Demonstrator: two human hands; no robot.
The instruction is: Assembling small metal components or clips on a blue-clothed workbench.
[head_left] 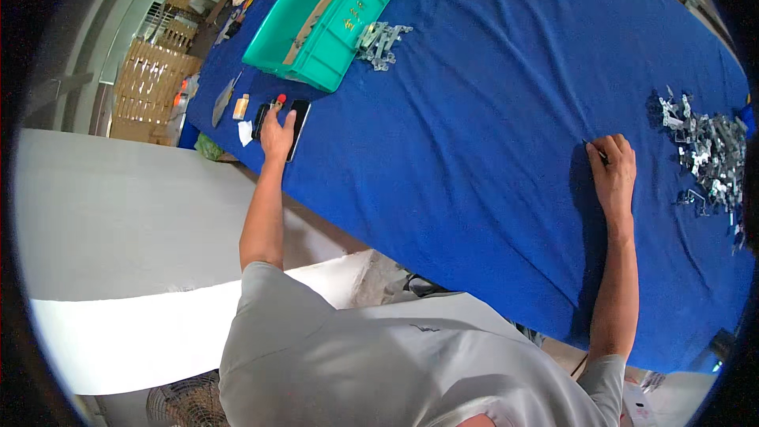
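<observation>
My left hand (276,141) reaches to the table's left side, thumb apart from the fingers. Its fingertips are at a small red knob (281,99) beside a dark object (260,121); whether they touch it I cannot tell. Just right of the thumb lies a black phone (301,119). My right hand (615,174) rests on the blue cloth (443,150), fingers curled around a thin, dark pen-like tool (603,157), mostly hidden in the grip. To its right lies a heap of small silvery metal parts (715,160).
A green plastic bin (320,63) stands at the back left, with a smaller pile of metal parts (383,43) against it. Near my left hand are a small orange-and-white bottle (241,107), a white crumpled piece (245,134) and a flat pointed tool (224,103). Wicker baskets (146,87) stand beyond.
</observation>
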